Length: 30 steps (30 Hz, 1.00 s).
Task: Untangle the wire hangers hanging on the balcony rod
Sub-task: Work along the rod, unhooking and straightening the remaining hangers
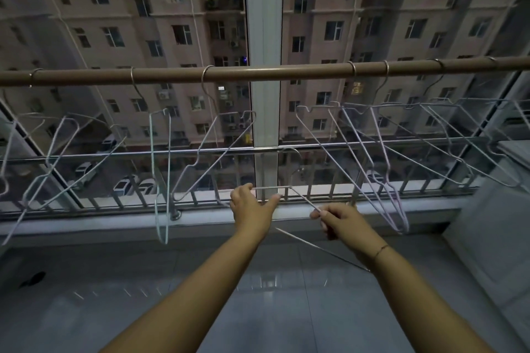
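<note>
The brown balcony rod [258, 71] spans the whole view w/ wire hangers [372, 146] hooked along it. The left ones hang spaced apart; the right bunch overlaps, prob still tangled, so roughly half is left. One loose wire hanger [298, 198] is off the rod, held low at centre. Left hand [252, 205] has thumb & fingers around its short bar. Right hand [339, 221] pinches the slanted side.
</note>
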Tool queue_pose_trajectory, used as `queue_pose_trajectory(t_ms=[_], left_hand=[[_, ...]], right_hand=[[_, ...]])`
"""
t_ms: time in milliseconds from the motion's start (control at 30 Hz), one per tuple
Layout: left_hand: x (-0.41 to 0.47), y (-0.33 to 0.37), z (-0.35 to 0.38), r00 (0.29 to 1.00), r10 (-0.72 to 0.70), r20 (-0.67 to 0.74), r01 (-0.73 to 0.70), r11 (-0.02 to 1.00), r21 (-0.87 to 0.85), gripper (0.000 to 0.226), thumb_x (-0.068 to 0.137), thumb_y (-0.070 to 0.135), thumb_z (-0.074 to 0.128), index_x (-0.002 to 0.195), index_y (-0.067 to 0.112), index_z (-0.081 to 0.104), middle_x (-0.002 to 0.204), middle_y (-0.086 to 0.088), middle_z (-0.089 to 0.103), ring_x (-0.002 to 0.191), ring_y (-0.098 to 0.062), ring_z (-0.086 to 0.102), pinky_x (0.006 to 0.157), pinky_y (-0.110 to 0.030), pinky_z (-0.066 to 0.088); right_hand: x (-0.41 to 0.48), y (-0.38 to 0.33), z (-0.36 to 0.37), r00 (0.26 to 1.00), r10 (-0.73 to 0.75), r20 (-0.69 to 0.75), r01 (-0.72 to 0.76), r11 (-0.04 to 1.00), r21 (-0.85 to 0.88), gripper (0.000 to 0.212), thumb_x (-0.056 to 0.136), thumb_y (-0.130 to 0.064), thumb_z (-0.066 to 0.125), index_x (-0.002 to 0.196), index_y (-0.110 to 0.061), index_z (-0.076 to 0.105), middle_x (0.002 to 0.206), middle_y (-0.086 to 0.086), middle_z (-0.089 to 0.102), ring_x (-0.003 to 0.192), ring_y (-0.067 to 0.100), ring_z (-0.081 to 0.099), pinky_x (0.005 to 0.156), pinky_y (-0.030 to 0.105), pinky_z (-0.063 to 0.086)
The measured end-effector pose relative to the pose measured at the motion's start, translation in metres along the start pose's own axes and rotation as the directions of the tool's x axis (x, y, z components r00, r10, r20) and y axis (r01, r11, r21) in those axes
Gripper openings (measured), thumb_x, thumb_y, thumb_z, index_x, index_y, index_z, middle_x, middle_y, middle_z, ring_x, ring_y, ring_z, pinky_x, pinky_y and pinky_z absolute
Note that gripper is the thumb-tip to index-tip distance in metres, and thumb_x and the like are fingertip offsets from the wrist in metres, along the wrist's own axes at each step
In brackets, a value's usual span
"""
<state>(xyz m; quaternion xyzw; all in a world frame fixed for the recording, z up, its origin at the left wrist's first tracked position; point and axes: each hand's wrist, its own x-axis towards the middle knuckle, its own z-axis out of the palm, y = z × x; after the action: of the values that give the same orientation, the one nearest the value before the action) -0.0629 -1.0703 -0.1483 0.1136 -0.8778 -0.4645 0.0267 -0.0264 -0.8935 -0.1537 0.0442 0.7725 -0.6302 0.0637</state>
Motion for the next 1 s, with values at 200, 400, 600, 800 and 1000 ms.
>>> queue_pose_trajectory(t_ms=[200,400,600,800,1000], left_hand=[[-0.026,0.040,0.010,0.938,0.085,0.337,0.078,0.893,-0.443,0.027,0.090,0.030,0.058,0.104,0.008,0.067,0.100,-0.006,0.069,0.094,-0.019,0.064,0.087,-0.033,0.050],[-0.030,0.072,-0.001,0.936,0.189,0.296,0.038,0.783,-0.621,0.014,0.093,0.007,0.053,0.099,0.011,0.064,0.074,-0.004,0.066,0.058,-0.010,0.060,0.059,-0.018,0.053],[-0.023,0.104,-0.023,0.913,0.289,0.287,-0.005,0.714,-0.701,0.016,0.095,0.009,0.049,0.105,0.007,0.062,0.075,-0.003,0.068,0.051,-0.001,0.064,0.053,-0.012,0.050],[-0.013,0.129,-0.035,0.914,0.315,0.255,-0.050,0.713,-0.700,0.015,0.096,0.010,0.049,0.097,0.009,0.064,0.079,-0.003,0.070,0.061,-0.008,0.064,0.061,-0.015,0.056],[-0.003,0.138,-0.032,0.931,0.241,0.274,-0.008,0.764,-0.646,0.022,0.096,0.014,0.049,0.093,0.003,0.068,0.082,-0.003,0.070,0.073,-0.015,0.060,0.069,-0.020,0.053]], right_hand=[[-0.021,-0.019,0.011,0.999,-0.034,-0.009,0.035,0.993,0.115,0.026,0.096,-0.006,0.037,0.097,-0.005,0.062,0.062,0.003,0.049,0.056,0.011,0.045,0.055,0.019,0.041],[-0.042,-0.050,0.013,0.991,-0.129,0.022,0.118,0.956,0.268,0.025,0.095,-0.009,0.040,0.106,-0.007,0.062,0.061,0.004,0.049,0.058,0.013,0.046,0.053,0.020,0.043],[-0.039,-0.087,0.011,0.970,-0.242,-0.003,0.230,0.920,0.316,0.025,0.095,-0.010,0.042,0.107,-0.010,0.064,0.055,0.002,0.046,0.053,0.011,0.044,0.051,0.020,0.041],[-0.024,-0.108,0.012,0.954,-0.295,-0.051,0.295,0.896,0.332,0.023,0.095,-0.012,0.044,0.103,-0.013,0.065,0.052,-0.002,0.044,0.052,0.011,0.040,0.051,0.021,0.037],[-0.016,-0.121,0.015,0.967,-0.244,-0.073,0.254,0.911,0.324,0.021,0.095,-0.017,0.044,0.090,-0.012,0.064,0.053,0.001,0.045,0.053,0.013,0.041,0.046,0.017,0.040]])
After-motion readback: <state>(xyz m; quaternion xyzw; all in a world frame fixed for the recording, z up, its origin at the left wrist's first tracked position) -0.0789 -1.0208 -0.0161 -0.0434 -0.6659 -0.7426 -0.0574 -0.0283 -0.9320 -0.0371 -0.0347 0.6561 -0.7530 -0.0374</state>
